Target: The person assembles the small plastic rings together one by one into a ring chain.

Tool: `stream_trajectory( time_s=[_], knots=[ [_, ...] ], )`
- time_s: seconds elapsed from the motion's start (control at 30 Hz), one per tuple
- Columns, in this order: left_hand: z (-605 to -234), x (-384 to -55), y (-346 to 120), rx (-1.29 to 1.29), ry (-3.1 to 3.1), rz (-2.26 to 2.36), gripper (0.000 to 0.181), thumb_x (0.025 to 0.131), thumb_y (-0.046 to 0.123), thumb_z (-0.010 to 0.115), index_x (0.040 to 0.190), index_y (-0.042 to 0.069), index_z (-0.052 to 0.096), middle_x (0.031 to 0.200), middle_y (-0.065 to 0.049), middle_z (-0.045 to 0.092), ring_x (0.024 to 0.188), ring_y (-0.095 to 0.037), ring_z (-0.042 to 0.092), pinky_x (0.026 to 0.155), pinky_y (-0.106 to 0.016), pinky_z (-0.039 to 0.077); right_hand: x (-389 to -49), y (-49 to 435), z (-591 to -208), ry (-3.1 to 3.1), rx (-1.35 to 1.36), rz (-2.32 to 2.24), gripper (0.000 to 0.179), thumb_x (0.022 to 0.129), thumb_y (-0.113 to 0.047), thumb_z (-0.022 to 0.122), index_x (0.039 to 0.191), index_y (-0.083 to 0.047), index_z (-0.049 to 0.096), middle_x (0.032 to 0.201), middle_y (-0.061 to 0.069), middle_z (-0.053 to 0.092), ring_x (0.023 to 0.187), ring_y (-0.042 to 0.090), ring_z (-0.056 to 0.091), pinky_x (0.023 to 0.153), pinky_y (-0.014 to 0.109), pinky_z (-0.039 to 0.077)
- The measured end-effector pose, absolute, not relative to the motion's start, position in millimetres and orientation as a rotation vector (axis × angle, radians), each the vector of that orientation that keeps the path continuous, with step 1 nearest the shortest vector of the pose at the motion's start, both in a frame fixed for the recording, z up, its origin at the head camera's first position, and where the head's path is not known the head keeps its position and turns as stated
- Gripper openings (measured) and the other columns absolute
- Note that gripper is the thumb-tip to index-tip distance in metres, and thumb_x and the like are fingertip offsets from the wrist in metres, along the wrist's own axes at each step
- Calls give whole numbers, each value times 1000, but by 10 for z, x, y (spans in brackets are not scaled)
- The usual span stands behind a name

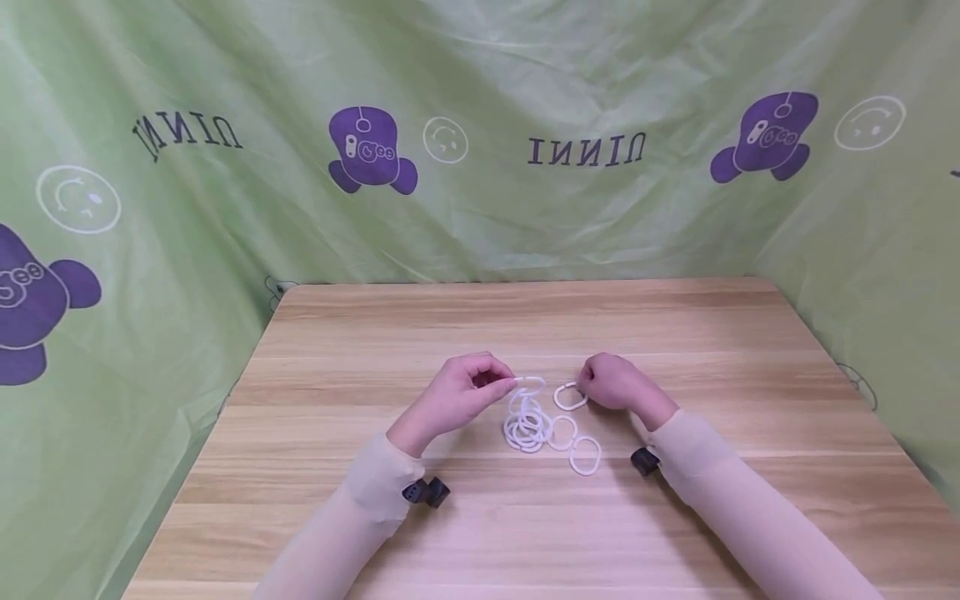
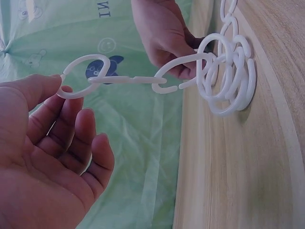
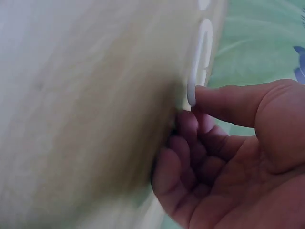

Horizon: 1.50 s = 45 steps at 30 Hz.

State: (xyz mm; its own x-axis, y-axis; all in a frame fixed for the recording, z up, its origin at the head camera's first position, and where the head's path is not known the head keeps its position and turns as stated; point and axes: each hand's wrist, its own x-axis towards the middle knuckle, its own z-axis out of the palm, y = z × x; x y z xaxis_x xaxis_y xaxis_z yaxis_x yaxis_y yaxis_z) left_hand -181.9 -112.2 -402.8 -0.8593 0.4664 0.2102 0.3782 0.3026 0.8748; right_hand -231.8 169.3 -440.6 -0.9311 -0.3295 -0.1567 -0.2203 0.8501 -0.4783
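My left hand point(image 1: 459, 393) pinches an oval white plastic ring point(image 2: 104, 57) between thumb and index finger, its other fingers loosely bent. From that ring more linked white rings lead to a heap of white rings point(image 2: 251, 81) on the table. To the right of the heap, my right hand point(image 1: 621, 383) is low over the tabletop with its fingers curled. Its thumb and index finger grip the end of another oval white ring point(image 3: 192, 93). Two more white rings point(image 1: 598, 458) lie flat just right of the heap; whether they are linked to it I cannot tell.
Everything lies on a wood-grain table point(image 1: 360, 342). A green printed cloth point(image 1: 480, 217) hangs behind it and along both sides. Small black devices point(image 1: 437, 492) sit at both wrists, by the beige sleeves point(image 1: 330, 525).
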Motion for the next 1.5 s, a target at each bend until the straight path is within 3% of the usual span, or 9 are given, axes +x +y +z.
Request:
stream_trajectory(
  time_s=[0.23,0.43,0.63,0.8,0.97,1.27,1.5],
  knots=[
    [-4028,-1830,-1120,852,2488,1591,7,92,17,70,95,10,73,84,4,65,72,-15,58,63,-27,49,-2237,1726,-4316,2733,-399,-1065,9,92,-12,65,93,-4,66,79,5,61,72,19,55,67,33,47],
    [-4047,-1838,-1129,856,2505,1566,8,93,19,70,95,12,74,83,6,65,73,-15,58,64,-28,49,-2130,1740,-4165,2671,-445,-1318,17,94,-14,66,104,-1,67,83,5,66,80,29,62,70,34,51],
    [-4061,-1852,-1132,838,2514,1566,11,93,21,70,96,11,74,83,6,64,72,-14,57,63,-28,49,-1951,1665,-3949,2639,-612,-1406,12,94,-14,68,101,-5,70,85,5,67,77,24,60,65,29,50],
    [-4034,-1855,-1118,846,2508,1560,10,93,21,70,95,13,74,83,7,65,72,-14,58,63,-28,49,-1819,1548,-3849,2636,-753,-1380,4,93,-13,69,95,-14,72,84,-1,66,77,17,59,69,30,50],
    [-4000,-1812,-1089,842,2457,1571,11,93,21,69,96,11,74,85,5,66,73,-14,58,64,-28,50,-1756,1451,-3837,2633,-824,-1340,5,93,-14,69,97,-13,72,84,-7,66,78,13,61,72,33,51],
    [-4035,-1773,-1069,875,2458,1577,13,93,21,69,96,9,74,82,6,65,72,-13,56,63,-27,48,-1749,1384,-3831,2620,-908,-1333,3,94,-14,68,95,-15,71,83,3,67,75,15,60,69,29,51],
    [-4004,-1749,-1043,919,2447,1568,9,94,18,69,95,11,73,84,5,66,74,-11,58,65,-27,49,-1715,1379,-3840,2639,-883,-1321,4,94,-17,68,94,-14,70,80,-6,64,74,14,60,67,28,51]
  ],
)
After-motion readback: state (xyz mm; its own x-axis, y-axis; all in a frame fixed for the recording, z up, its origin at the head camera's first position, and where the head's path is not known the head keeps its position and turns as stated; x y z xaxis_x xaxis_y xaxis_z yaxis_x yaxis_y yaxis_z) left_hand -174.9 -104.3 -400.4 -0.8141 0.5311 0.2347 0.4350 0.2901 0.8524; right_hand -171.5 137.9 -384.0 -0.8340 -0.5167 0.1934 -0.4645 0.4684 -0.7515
